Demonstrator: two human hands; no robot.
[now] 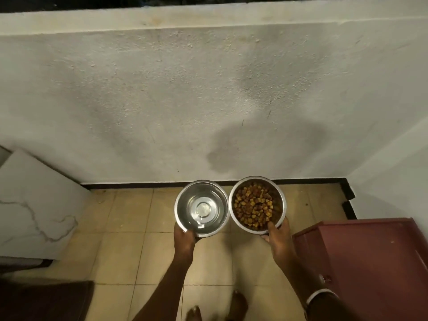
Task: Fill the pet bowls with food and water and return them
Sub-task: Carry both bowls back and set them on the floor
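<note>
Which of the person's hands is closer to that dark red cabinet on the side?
The right hand. It holds the bowl of kibble just beside the red cabinet, while the left hand holds the water bowl farther away, beyond the kibble bowl.

Dim warm light from above and behind; soft shadows on the wall [208, 100]; wide-angle bowing at edges; slightly soft.

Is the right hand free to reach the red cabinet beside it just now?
Probably not: the right hand is gripping the food bowl by its rim. The red cabinet stands close by, nothing between, but the bowl would have to go down first.
</note>
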